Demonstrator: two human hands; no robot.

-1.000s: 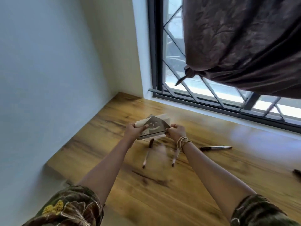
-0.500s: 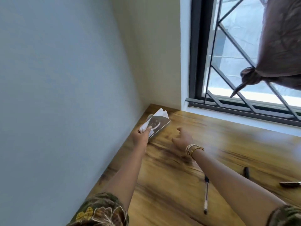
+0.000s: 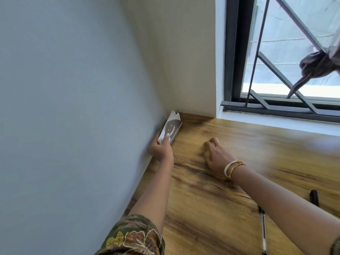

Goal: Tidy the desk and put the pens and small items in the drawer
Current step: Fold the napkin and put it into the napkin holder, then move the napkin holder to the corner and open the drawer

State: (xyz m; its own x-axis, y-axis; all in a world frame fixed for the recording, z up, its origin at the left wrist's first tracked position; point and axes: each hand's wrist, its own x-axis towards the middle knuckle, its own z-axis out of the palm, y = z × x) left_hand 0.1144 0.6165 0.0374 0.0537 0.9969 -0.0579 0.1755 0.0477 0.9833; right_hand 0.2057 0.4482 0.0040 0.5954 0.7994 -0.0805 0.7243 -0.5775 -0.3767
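A metal napkin holder point(image 3: 172, 128) with a smiley cut-out and white paper napkins in it stands in the far left corner of the wooden desk point(image 3: 211, 199), against the grey wall. My left hand point(image 3: 161, 149) grips its near end, thumb on the front face. My right hand point(image 3: 216, 154) rests on the desk to the right of it, fingers curled, holding nothing. A pen point(image 3: 263, 230) lies on the desk at the lower right, beside my right forearm. A dark pen point(image 3: 315, 197), partly hidden by that forearm, lies farther right.
The grey wall point(image 3: 73, 107) borders the desk on the left. A dark-framed window with a metal grille point(image 3: 276, 100) runs along the back right, with a knotted brown curtain point(image 3: 316, 65) hanging at the upper right.
My left hand carried the napkin holder left and back into the desk corner against the wall. My right hand let go of it and came down on the desk.
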